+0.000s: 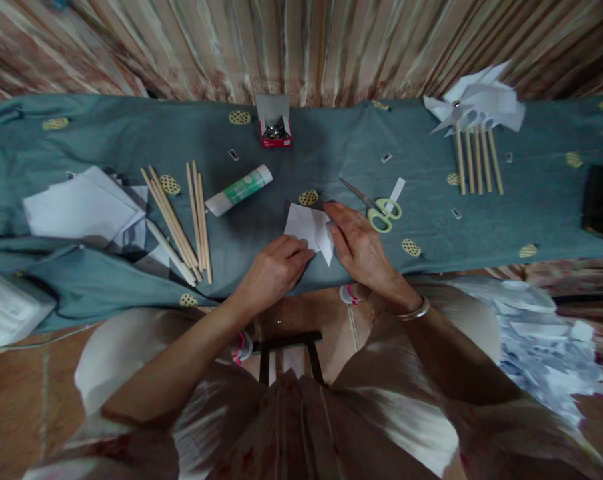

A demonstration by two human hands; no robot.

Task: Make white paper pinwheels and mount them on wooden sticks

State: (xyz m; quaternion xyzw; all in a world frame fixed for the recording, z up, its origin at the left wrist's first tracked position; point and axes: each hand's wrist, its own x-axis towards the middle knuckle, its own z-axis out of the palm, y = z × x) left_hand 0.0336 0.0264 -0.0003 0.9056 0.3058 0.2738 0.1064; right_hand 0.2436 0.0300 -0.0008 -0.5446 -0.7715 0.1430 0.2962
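A small folded sheet of white paper (302, 223) lies near the front edge of the cloth-covered table, one flap standing at its right side. My left hand (276, 267) has its fingers curled and pinched on the paper's lower left edge. With thumb and fingers, my right hand (358, 243) grips the flap on the right; a bracelet circles that wrist. Just beyond my right hand rest scissors (378, 208) with pale green handles, blades apart, beside a narrow paper strip (396, 193). A green and white glue tube (240, 190) lies to the upper left of the paper.
Several wooden sticks (200, 220) and a stack of white paper (86, 203) lie left. A small red box (276, 137) of shiny metal pieces stands open at the back. Paper pinwheels (476, 103) on sticks lie right, near a dark object (602, 203). Paper scraps (546, 347) fill a bag below.
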